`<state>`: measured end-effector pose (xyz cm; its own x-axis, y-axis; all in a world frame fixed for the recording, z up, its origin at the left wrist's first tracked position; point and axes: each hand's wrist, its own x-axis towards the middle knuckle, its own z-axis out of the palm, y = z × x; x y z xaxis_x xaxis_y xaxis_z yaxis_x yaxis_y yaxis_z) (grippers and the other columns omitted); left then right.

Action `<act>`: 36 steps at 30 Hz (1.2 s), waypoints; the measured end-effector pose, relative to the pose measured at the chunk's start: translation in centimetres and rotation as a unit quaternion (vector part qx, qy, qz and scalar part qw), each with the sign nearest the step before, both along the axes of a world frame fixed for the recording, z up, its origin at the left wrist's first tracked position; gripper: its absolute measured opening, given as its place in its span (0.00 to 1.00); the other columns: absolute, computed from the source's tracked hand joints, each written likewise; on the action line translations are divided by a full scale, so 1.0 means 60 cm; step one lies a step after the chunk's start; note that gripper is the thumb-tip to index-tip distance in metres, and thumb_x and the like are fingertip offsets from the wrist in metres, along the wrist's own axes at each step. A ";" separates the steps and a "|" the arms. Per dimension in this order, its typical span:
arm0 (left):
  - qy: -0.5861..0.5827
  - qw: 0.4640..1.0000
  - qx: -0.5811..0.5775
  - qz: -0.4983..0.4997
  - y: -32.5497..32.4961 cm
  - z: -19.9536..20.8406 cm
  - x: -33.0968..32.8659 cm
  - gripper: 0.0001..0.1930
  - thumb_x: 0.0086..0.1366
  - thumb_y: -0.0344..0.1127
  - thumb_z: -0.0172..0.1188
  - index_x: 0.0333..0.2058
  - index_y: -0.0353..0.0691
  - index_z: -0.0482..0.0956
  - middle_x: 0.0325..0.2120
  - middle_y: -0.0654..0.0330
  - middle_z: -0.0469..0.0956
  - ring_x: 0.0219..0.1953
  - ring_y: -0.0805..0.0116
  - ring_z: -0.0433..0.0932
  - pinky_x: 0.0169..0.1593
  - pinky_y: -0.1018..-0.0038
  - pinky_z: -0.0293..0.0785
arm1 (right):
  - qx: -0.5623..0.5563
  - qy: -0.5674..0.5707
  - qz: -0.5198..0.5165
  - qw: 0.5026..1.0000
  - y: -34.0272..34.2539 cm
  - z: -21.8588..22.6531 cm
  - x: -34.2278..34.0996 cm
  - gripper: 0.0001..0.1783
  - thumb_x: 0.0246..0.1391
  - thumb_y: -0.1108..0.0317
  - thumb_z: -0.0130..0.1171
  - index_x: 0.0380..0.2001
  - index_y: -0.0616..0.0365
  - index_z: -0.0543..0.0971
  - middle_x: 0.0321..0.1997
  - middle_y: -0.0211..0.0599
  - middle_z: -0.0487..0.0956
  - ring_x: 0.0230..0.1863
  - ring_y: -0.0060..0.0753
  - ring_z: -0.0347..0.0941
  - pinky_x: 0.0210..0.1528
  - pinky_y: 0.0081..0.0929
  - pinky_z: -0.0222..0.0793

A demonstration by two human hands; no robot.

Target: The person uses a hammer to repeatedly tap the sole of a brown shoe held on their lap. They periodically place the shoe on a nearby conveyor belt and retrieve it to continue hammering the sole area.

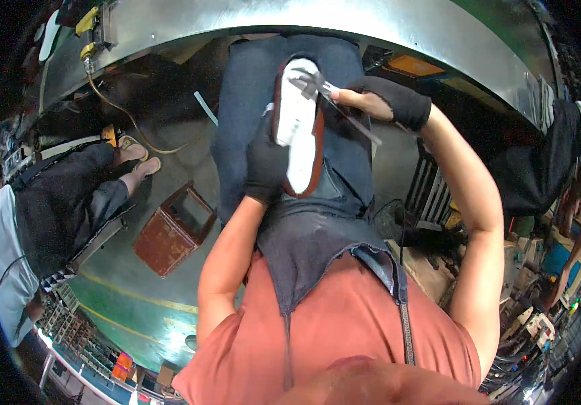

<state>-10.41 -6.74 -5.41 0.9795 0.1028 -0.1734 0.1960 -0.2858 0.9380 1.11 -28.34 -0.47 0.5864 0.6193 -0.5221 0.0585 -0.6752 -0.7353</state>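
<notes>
A brown shoe upper (318, 125) with a white underside (301, 162) lies bottom up above my lap, toe away from me. My left hand (267, 158), in a black fingerless glove, wraps round its left side and holds it. My right hand (378, 104), gloved the same way, is closed on a grey metal tool (358, 125) with a long thin handle. The tool's head (311, 84) is over the far part of the white underside. Motion blurs it, so I cannot make out its exact kind or whether it touches.
A metal bench edge (236, 17) curves across the far side. A yellow air tool (88, 50) with a hose hangs at the far left. On the floor to the left stands a rusty brown box (169, 236). A co-worker (61, 209) sits farther left. Stacked metal parts (533, 331) crowd the right.
</notes>
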 end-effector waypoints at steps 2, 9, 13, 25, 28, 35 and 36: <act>-0.116 0.990 0.086 -0.006 -0.009 -0.030 -0.035 0.28 0.57 0.39 0.61 0.54 0.32 0.66 0.48 0.43 0.72 0.51 0.50 0.73 0.52 0.65 0.68 | -0.065 -0.029 0.141 0.987 0.020 0.033 0.015 0.34 0.59 0.39 0.42 0.22 0.61 0.77 0.15 0.29 0.71 0.15 0.28 0.66 0.20 0.28 0.65; -0.069 0.992 0.072 -0.078 0.009 -0.030 -0.013 0.32 0.57 0.40 0.61 0.56 0.31 0.62 0.49 0.42 0.71 0.51 0.51 0.73 0.53 0.66 0.67 | -0.014 -0.287 0.097 0.953 0.042 -0.035 -0.037 0.30 0.59 0.49 0.46 0.17 0.65 0.76 0.16 0.53 0.73 0.18 0.54 0.70 0.23 0.38 0.67; 0.136 0.968 -0.168 -0.128 0.033 -0.068 0.061 0.28 0.64 0.36 0.49 0.60 0.32 0.53 0.51 0.42 0.68 0.53 0.51 0.70 0.55 0.67 0.65 | 0.010 -0.161 0.086 0.983 0.006 -0.048 -0.034 0.29 0.60 0.48 0.45 0.25 0.66 0.77 0.19 0.48 0.76 0.16 0.44 0.73 0.23 0.37 0.67; -0.030 0.995 0.022 -0.089 -0.001 -0.071 0.075 0.30 0.58 0.35 0.53 0.57 0.29 0.55 0.46 0.38 0.69 0.50 0.45 0.70 0.51 0.62 0.67 | 0.178 -0.201 0.029 0.963 0.068 0.075 -0.051 0.21 0.59 0.54 0.48 0.27 0.64 0.75 0.25 0.55 0.75 0.26 0.50 0.74 0.28 0.37 0.66; -0.006 0.982 -0.170 -0.085 0.001 -0.041 -0.010 0.25 0.67 0.41 0.45 0.58 0.33 0.58 0.51 0.50 0.69 0.55 0.59 0.68 0.59 0.69 0.61 | 0.064 -0.036 -0.028 0.997 0.025 -0.022 -0.098 0.25 0.63 0.51 0.42 0.26 0.65 0.72 0.17 0.42 0.68 0.21 0.30 0.66 0.27 0.31 0.65; 0.206 0.879 -0.423 0.073 0.006 -0.045 -0.089 0.21 0.70 0.43 0.38 0.55 0.35 0.61 0.48 0.50 0.71 0.50 0.60 0.72 0.53 0.69 0.68 | 0.012 0.088 -0.117 0.989 -0.001 -0.021 -0.154 0.28 0.64 0.48 0.39 0.23 0.61 0.73 0.16 0.29 0.68 0.18 0.20 0.66 0.22 0.24 0.63; 0.154 0.937 -0.309 0.047 0.000 -0.072 -0.091 0.21 0.69 0.42 0.41 0.54 0.35 0.62 0.46 0.49 0.72 0.48 0.59 0.73 0.51 0.68 0.69 | -0.019 0.096 -0.107 0.989 0.000 -0.012 -0.149 0.27 0.63 0.48 0.39 0.24 0.61 0.73 0.16 0.29 0.69 0.18 0.21 0.66 0.22 0.24 0.63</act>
